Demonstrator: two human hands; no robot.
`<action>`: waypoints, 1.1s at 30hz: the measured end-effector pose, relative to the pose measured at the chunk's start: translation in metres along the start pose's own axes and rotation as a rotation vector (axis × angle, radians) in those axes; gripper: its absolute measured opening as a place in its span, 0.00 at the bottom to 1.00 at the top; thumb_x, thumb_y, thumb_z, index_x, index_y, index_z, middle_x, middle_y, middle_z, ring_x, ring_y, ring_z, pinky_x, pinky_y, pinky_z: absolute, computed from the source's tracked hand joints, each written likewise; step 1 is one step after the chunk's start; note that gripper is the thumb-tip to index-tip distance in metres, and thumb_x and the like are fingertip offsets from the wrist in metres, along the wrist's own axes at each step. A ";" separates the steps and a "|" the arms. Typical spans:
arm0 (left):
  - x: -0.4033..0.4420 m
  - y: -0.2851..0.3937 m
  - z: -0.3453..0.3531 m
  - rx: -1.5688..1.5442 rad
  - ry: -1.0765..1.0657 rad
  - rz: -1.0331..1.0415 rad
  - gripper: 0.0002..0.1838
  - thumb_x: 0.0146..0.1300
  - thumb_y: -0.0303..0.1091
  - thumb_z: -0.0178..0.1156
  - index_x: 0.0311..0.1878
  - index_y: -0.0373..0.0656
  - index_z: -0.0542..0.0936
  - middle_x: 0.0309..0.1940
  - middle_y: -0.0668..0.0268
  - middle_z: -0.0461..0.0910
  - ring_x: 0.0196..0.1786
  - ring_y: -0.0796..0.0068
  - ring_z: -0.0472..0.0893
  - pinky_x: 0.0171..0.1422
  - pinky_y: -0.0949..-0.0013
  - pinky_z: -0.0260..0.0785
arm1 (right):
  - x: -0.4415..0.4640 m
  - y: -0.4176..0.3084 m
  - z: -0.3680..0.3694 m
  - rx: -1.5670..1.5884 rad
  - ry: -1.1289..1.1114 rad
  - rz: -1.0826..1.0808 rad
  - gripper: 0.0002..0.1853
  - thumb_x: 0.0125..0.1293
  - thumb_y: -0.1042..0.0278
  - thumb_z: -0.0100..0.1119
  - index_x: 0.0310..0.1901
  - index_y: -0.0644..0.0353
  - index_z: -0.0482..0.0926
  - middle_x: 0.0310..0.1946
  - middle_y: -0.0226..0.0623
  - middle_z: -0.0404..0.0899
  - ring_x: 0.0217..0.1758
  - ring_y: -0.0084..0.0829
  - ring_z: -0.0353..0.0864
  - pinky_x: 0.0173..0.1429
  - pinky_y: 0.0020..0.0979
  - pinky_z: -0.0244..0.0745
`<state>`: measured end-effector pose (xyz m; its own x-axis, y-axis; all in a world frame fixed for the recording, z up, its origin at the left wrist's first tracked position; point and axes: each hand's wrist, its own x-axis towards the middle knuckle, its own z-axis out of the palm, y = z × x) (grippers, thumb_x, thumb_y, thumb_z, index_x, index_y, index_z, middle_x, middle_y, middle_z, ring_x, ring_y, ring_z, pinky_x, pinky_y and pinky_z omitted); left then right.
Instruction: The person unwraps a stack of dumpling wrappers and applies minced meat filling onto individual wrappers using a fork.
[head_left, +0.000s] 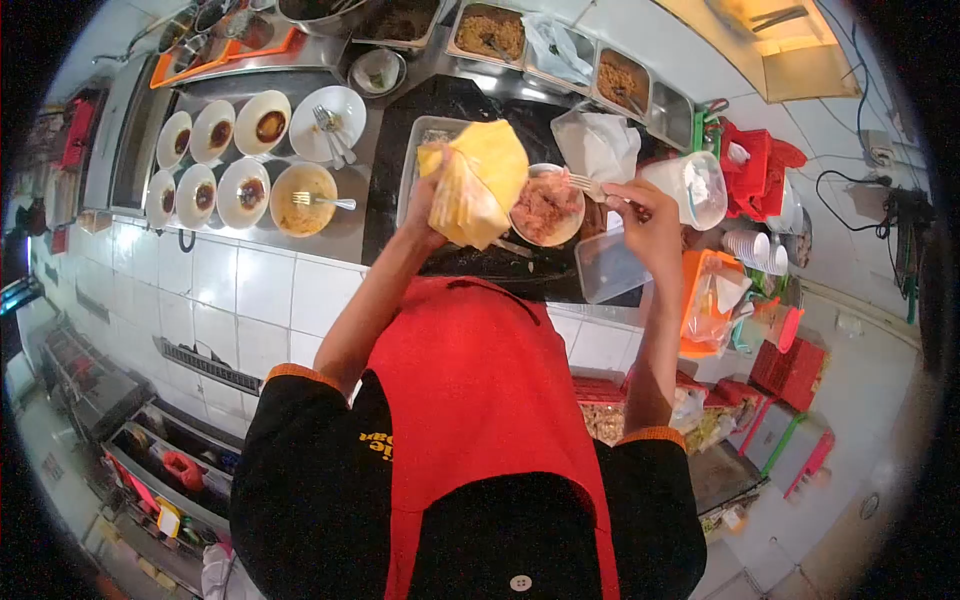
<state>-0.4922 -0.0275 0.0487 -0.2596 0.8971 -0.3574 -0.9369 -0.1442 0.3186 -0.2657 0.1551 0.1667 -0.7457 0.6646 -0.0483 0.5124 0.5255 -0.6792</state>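
A stack of yellow wrapper sheets [485, 175] is held in my left hand [428, 205], fanned out over the counter. My right hand [645, 215] is closed round the handle of a fork [590, 185], whose tines are at the right rim of a bowl. Pink minced meat [545, 205] fills that round bowl, just right of the wrappers. Behind and below the wrappers is a metal tray [412, 165], partly hidden. A clear plastic container [610, 265] stands below my right hand, and a tub with white paper or plastic [600, 140] is above the fork.
Several bowls with dark sauce [243, 194] stand at the left, beside an orange-toned bowl with a fork [290, 215] and a plate with cutlery [335, 110]. Metal food trays [487, 32] line the back. At the right are a white tub [700, 190], red baskets [750, 160] and an orange basket [697, 300].
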 end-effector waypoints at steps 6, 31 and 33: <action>0.004 -0.017 0.025 0.022 -0.136 -0.125 0.34 0.74 0.58 0.43 0.67 0.37 0.66 0.58 0.55 0.78 0.56 0.62 0.82 0.61 0.57 0.77 | 0.004 -0.019 0.046 0.320 0.214 -0.090 0.13 0.59 0.86 0.59 0.43 0.64 0.87 0.30 0.34 0.80 0.34 0.22 0.77 0.38 0.21 0.69; -0.014 0.003 0.038 0.192 -0.121 0.085 0.36 0.73 0.60 0.45 0.67 0.36 0.65 0.57 0.54 0.78 0.55 0.61 0.82 0.58 0.57 0.78 | 0.000 -0.025 0.069 0.485 0.235 -0.224 0.19 0.55 0.91 0.53 0.42 0.61 0.88 0.34 0.36 0.82 0.33 0.20 0.76 0.36 0.20 0.66; -0.011 0.003 0.034 -0.020 -0.216 0.041 0.36 0.73 0.61 0.44 0.67 0.37 0.66 0.57 0.54 0.78 0.55 0.60 0.82 0.58 0.55 0.78 | -0.002 -0.015 0.072 0.447 0.219 -0.111 0.17 0.56 0.91 0.55 0.42 0.63 0.87 0.34 0.36 0.82 0.34 0.20 0.76 0.37 0.20 0.68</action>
<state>-0.4843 -0.0234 0.0839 -0.2438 0.9585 -0.1475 -0.9316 -0.1892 0.3104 -0.3030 0.1077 0.1242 -0.6538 0.7387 0.1638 0.1675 0.3523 -0.9208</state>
